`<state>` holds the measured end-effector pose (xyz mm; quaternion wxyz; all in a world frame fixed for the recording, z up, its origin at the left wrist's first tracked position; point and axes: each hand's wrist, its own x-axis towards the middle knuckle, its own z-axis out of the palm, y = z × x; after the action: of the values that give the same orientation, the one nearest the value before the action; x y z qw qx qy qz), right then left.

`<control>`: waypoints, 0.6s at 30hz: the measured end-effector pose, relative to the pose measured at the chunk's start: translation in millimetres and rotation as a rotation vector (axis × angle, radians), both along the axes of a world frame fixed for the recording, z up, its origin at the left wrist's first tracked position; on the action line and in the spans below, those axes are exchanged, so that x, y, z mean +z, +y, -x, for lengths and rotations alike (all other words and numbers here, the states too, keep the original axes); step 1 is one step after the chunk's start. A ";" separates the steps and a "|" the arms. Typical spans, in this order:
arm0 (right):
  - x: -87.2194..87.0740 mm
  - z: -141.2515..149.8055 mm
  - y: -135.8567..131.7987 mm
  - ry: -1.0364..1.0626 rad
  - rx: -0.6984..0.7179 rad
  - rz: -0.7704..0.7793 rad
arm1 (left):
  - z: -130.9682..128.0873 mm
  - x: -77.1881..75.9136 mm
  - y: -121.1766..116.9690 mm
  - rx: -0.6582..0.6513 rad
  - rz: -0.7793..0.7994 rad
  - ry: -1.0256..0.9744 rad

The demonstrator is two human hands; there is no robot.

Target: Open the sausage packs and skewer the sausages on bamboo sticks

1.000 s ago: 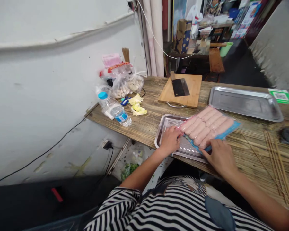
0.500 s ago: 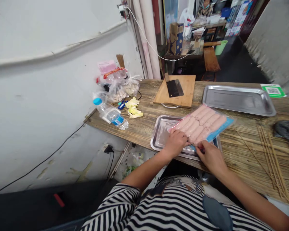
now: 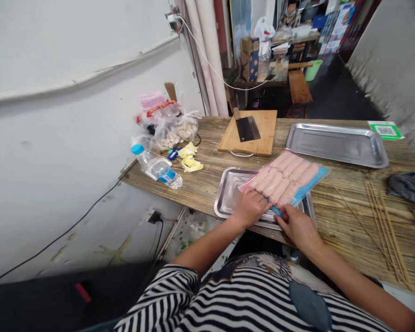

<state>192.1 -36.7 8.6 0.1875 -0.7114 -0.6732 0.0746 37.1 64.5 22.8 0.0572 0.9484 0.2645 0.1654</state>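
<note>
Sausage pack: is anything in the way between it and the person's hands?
Nothing visible stands between them: the left hand and right hand already grip the near edge of the sausage pack. The cleaver lies beyond, on the cutting board.

You are facing a green-edged card (image 3: 386, 131) that is bearing a QR code at the worktop's (image 3: 207, 159) far right; no words are reading clearly anywhere.

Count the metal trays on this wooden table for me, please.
2. The near tray lies partly under the packet of sausages; the far tray lies to the right of the cutting board. Any tray stacked underneath would be hidden.
</note>
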 end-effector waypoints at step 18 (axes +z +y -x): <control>31.4 25.8 27.1 -0.447 0.296 0.159 | 24.7 2.7 6.4 0.182 0.081 -0.025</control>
<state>166.2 -9.6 40.0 -0.0351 -0.6165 -0.7866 -0.0048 12.3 70.9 25.5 0.0836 0.9152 0.3553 0.1711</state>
